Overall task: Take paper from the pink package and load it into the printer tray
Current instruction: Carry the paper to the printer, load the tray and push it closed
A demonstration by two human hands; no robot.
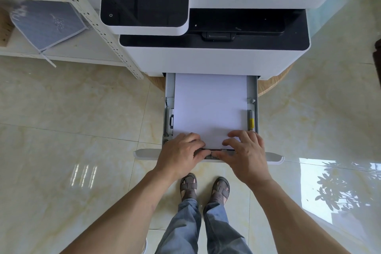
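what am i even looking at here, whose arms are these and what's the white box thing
This single picture comes from a camera worn on a person's head, looking down, so the arms reaching in from the bottom are the wearer's own. You can also see their jeans and sandals on the shiny tiled floor.

The white box is a printer. Its paper tray is pulled out toward the person, and a stack of white paper lies flat inside it.

The left hand and right hand both rest at the near end of the tray, fingertips on the paper's near edge and around the small grey guide there. Neither hand is lifting anything; they seem to be squaring the stack or setting the guide. The pink package is not in view.
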